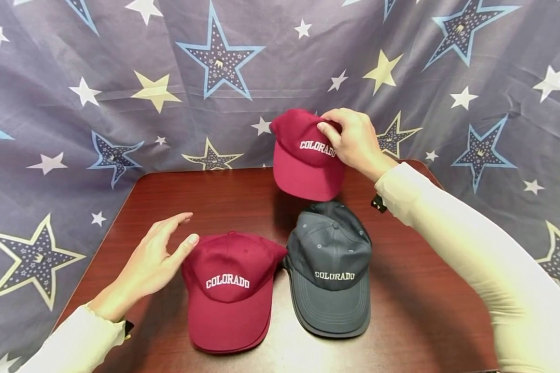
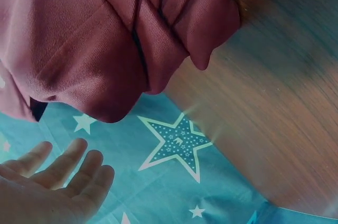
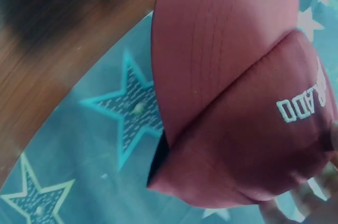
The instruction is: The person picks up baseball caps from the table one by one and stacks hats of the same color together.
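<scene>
My right hand [image 1: 354, 139] pinches a red cap [image 1: 303, 171] by the top of its crown, lifted over the back of the table. This cap has white COLORADO lettering; in the right wrist view the raised cap [image 3: 227, 76] shows its stitched brim. My left hand [image 1: 149, 259] has its fingers extended beside the stacked red caps [image 1: 231, 311] at the front, holding nothing. In the left wrist view its fingers [image 2: 74, 171] stand apart from the red fabric [image 2: 90, 49]. Dark grey caps [image 1: 331, 305], also lettered COLORADO, sit stacked to the right of the front red ones.
A reddish-brown wooden table [image 1: 420, 311] carries the caps. Behind it and at its sides hangs a grey curtain [image 1: 280, 62] printed with stars, close to the table's back edge.
</scene>
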The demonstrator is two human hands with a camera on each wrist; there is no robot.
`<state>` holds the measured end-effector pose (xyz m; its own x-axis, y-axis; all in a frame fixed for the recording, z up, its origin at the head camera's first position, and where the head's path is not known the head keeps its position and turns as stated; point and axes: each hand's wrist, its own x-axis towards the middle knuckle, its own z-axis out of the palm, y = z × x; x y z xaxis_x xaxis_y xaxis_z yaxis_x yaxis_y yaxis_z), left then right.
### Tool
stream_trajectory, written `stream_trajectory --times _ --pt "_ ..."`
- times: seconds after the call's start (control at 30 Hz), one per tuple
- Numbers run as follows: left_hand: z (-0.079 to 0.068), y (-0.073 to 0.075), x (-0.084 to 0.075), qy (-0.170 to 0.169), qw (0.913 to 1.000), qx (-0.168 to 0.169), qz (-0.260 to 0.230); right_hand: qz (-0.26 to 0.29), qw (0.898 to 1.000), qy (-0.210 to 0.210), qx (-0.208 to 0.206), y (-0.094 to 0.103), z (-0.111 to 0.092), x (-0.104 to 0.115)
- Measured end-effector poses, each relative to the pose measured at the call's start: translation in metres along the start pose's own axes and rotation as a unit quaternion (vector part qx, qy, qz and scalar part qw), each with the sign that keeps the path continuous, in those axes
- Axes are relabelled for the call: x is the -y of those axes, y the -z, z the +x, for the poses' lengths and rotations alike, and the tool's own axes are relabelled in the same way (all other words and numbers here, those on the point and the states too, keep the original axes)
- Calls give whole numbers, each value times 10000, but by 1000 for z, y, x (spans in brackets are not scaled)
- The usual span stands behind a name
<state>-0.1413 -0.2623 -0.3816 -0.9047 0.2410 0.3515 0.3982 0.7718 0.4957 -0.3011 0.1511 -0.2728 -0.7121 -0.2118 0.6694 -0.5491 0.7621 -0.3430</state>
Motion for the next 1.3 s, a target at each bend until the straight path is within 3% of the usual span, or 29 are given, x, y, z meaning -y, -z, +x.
stream_trajectory --times 0.77,1.0,1.3 --pt "-7 1 3 12 9999 -135 -41 1038 9926 520 355 -7 -35 90" --pt "-9 3 5 106 9998 -130 -115 1150 9882 795 624 -14 -49 110" --pt "-11 6 9 -101 9994 -249 -216 1086 9842 898 1075 -24 -63 132"
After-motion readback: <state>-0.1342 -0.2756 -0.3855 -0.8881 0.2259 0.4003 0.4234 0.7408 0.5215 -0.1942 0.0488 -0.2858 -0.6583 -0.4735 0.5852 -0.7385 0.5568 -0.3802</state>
